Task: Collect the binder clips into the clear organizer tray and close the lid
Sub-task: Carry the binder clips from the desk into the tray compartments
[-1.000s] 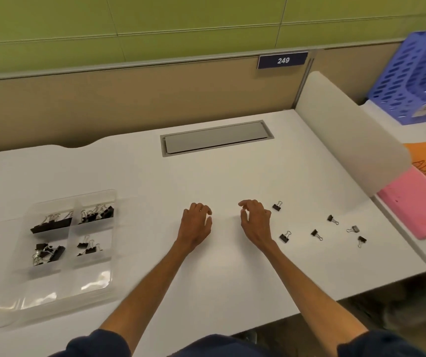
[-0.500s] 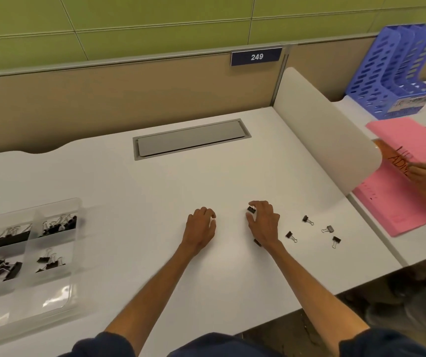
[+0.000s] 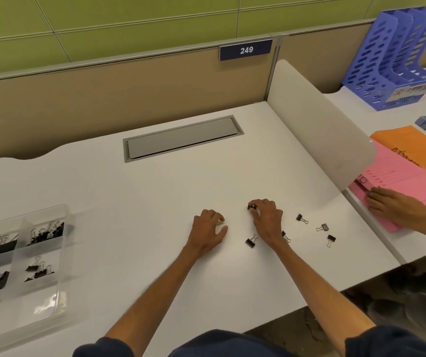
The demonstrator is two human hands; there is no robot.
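We are working at the white desk [image 3: 155,202], the clear organizer tray [image 3: 60,253] sitting well left, lid open. Our left hand [image 3: 208,234] is resting, fingers loosely spread, holding nothing; our right hand [image 3: 266,220] is pinching one binder clip [image 3: 251,207]. Loose clips [image 3: 251,241] are lying nearby, nothing blocking them.

A grey rectangular metal cable hatch [image 3: 182,137] sits flush in the white counter [image 3: 103,197] at twelve o'clock. Above it, a navy number plate reading 249 [image 3: 246,50] hangs on the tan partition [image 3: 103,104]. At two o'clock stand blue perforated plastic file racks [image 3: 392,57]; pink [image 3: 400,186] and orange paper folders [image 3: 413,145] overlap at three o'clock.
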